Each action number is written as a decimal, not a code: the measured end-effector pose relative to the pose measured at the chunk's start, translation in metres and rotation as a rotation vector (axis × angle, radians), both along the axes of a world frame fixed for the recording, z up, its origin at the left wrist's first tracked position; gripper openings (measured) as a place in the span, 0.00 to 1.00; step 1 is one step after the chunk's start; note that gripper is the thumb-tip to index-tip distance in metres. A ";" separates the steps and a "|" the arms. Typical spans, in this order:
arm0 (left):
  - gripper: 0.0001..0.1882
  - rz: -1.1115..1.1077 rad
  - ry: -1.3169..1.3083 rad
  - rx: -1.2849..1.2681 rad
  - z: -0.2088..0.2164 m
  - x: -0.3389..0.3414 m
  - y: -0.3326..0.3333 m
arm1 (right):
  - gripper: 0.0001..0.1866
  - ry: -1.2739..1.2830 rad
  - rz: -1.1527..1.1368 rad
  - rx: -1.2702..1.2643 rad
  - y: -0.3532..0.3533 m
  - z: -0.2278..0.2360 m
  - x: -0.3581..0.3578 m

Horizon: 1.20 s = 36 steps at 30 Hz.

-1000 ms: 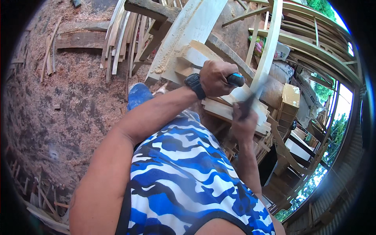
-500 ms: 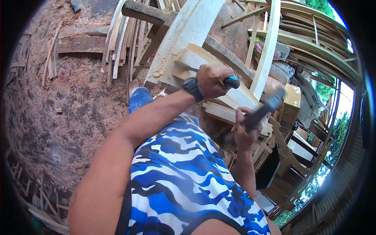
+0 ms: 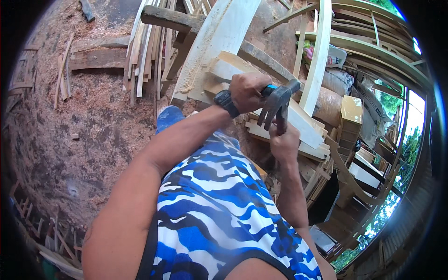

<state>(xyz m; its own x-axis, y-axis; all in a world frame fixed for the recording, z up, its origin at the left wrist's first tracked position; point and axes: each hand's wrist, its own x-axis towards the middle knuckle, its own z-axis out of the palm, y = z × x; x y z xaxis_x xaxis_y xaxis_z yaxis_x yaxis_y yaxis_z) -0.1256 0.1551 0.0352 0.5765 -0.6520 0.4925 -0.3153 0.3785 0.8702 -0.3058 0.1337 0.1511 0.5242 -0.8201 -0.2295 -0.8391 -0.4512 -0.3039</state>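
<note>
My left hand (image 3: 247, 91), a dark watch on its wrist, is wrapped round the blue-and-black handle of a chisel (image 3: 269, 90); the blade is hidden below the fist. In my right hand (image 3: 285, 142) is a claw hammer (image 3: 279, 103), gripped by its handle. The hammer's head is at the end of the chisel handle; whether they touch I cannot tell. Beneath both hands lie pale pieces of wood (image 3: 301, 123), stacked at an angle. A long pale board (image 3: 219, 35) covered in shavings runs away beyond my left hand.
A rough wooden beam (image 3: 268, 60) supports the boards. Thin wood strips (image 3: 142, 51) lie at the far left, by a low wooden block (image 3: 100, 58). Shavings cover the floor (image 3: 98, 130). Filled sacks (image 3: 336, 81) and a wooden box (image 3: 351, 112) stand to the right, near an upright pale plank (image 3: 318, 56).
The hammer has swung from out on the right in to the left, its head now at the chisel handle. My right hand moved slightly left; my left hand stays almost in place.
</note>
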 end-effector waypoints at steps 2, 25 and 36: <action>0.08 0.069 -0.018 0.027 -0.004 -0.004 -0.004 | 0.06 -0.248 -0.101 0.040 0.001 -0.002 -0.008; 0.08 -0.015 -0.058 -0.013 0.038 -0.030 -0.003 | 0.07 -0.419 -0.434 0.276 0.018 0.051 -0.038; 0.12 0.003 0.010 -0.010 0.031 -0.022 0.003 | 0.07 -0.374 -0.338 0.240 0.024 0.068 -0.007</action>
<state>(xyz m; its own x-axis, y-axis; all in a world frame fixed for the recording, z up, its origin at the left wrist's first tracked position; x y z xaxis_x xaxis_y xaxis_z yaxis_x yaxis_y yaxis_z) -0.1474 0.1583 0.0661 0.5835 -0.6451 0.4934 -0.3078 0.3865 0.8694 -0.3125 0.1582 0.2195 0.3229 -0.9044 -0.2790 -0.7402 -0.0576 -0.6699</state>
